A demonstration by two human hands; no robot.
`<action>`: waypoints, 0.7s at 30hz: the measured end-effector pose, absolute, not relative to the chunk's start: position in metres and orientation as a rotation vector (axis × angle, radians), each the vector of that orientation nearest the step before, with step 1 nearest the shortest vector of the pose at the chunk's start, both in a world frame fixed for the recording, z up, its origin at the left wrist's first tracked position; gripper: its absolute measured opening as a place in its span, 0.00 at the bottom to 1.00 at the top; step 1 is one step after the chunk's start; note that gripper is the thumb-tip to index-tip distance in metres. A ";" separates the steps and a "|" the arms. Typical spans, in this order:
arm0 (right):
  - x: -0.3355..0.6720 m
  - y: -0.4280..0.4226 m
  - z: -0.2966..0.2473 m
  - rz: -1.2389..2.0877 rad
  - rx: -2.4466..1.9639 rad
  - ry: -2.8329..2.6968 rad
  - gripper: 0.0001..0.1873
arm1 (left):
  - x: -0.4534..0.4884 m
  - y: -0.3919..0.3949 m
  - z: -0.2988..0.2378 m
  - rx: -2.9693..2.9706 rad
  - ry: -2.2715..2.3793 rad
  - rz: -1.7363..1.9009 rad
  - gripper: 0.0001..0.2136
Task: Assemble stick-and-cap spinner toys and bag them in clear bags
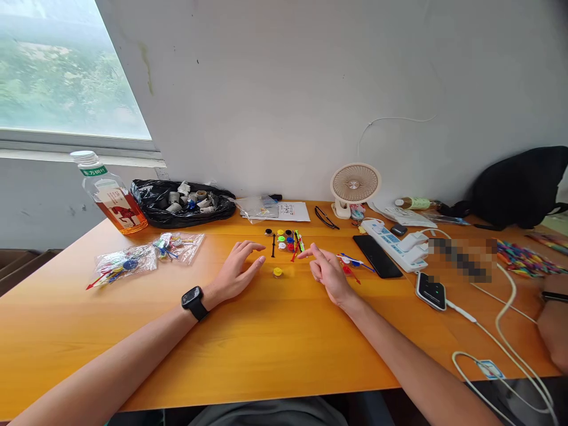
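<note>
My left hand [239,271] hovers at or rests on the table with its fingers apart and nothing in them. Just to its right lies a small yellow round piece [277,272]. My right hand [329,271] has its index finger stretched to the left and other fingers partly curled, with no held thing visible. Beyond the hands are several small round pieces, among them a white one [282,247], and a thin black stick [273,246]. Red, black and green sticks [296,247] lie near the right fingertips. Beside the right hand are a blue stick [358,262] and red pieces [347,270], partly hidden.
Clear bags of coloured pieces [126,263], a drink bottle [116,204] and a black bag of fittings [177,210] stand left. A fan [355,184], phone [377,256], power strip [390,244] and cables [510,299] lie right. Another person's arm [552,325] shows at the right edge.
</note>
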State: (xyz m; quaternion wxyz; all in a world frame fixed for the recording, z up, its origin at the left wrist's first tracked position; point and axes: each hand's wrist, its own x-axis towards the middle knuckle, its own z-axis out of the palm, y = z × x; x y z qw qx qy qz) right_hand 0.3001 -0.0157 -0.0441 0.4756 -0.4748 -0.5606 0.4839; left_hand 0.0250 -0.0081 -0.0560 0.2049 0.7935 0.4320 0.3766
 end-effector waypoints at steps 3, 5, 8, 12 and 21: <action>0.299 -0.014 -0.044 1.148 -1.194 -1.401 0.30 | 0.023 -0.002 -0.063 2.250 1.222 1.033 0.11; 0.298 -0.014 -0.046 1.137 -1.209 -1.435 0.28 | 0.020 0.004 -0.068 2.276 1.284 1.002 0.11; 0.298 -0.014 -0.048 1.126 -1.226 -1.477 0.27 | 0.013 0.013 -0.073 2.349 1.392 0.940 0.10; 0.300 -0.012 -0.051 1.101 -1.216 -1.513 0.27 | 0.009 0.015 -0.073 2.430 1.388 0.876 0.14; 0.302 -0.009 -0.057 1.100 -1.201 -1.538 0.27 | 0.010 0.015 -0.069 2.385 1.285 0.595 0.26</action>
